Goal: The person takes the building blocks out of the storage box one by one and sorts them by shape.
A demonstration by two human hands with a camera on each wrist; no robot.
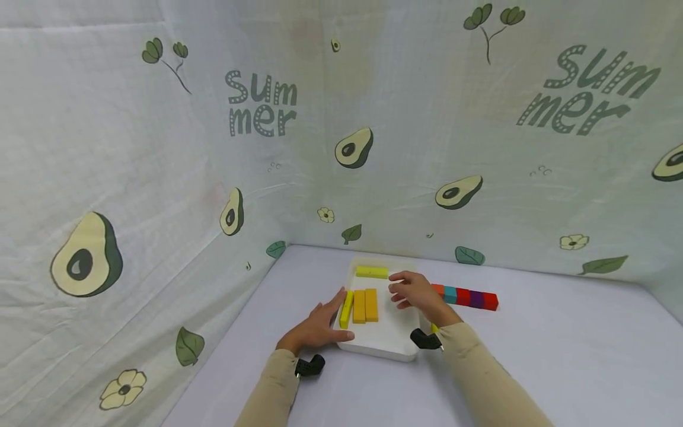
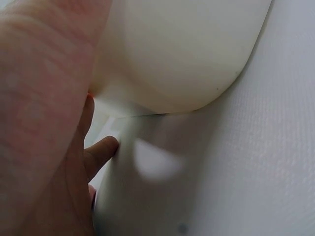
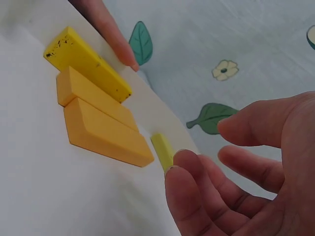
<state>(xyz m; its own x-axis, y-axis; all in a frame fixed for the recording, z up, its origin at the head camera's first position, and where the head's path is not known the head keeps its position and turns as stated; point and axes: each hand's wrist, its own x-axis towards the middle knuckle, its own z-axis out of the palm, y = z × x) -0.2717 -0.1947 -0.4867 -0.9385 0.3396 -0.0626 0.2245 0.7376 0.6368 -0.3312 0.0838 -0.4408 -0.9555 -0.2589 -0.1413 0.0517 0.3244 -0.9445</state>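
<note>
1. Left hand, grip spread, at the tray's left edge, beside 1 yellow block and 2 orange blocks.
2. Right hand, grip loosely spread, masks the cube row's left end!
3. Right wrist view alone reveals the yellow block's dark specks.

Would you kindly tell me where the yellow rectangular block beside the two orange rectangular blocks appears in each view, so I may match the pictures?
Head: the yellow rectangular block is at lower centre, beside the left hand.
Left wrist: not in the picture.
Right wrist: the block lies upper left, above the two orange rectangular blocks.
Shared landmark: the white, shallow tray, visible in all three views.
</note>
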